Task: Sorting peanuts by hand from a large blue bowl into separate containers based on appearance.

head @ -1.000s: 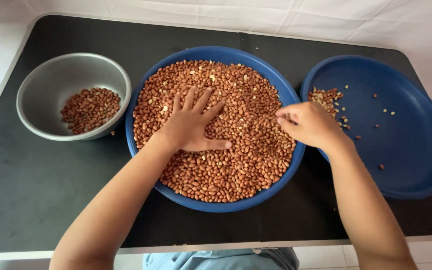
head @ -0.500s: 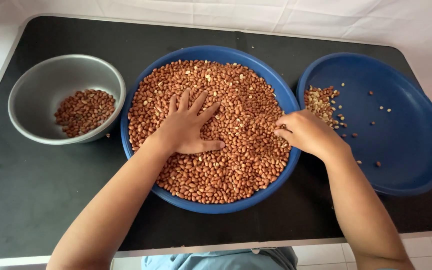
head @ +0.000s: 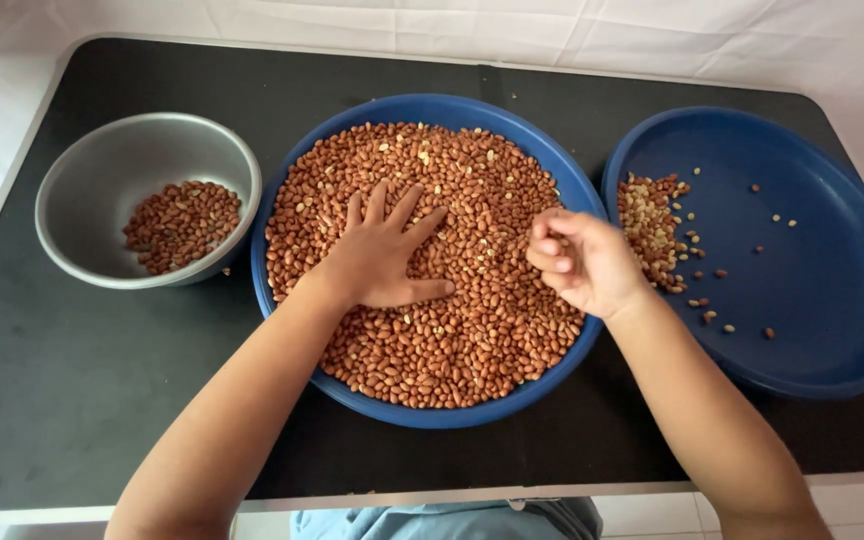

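We see the peanuts (head: 472,330) heaped in the big blue basin (head: 292,190) at the middle of the black table (head: 52,400). Our left hand (head: 382,255) lies flat on them, fingers spread wide. Our right hand (head: 582,260) hovers over the basin's right edge, fingers curled narrow; whether it pinches a nut we cannot tell. A grey bowl (head: 102,150) sits left, a blue plate (head: 812,290) right.

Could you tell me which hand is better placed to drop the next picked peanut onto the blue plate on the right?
The right hand, probably: it is raised, fingers curled, beside the blue plate. The left hand lies flat on the peanuts.
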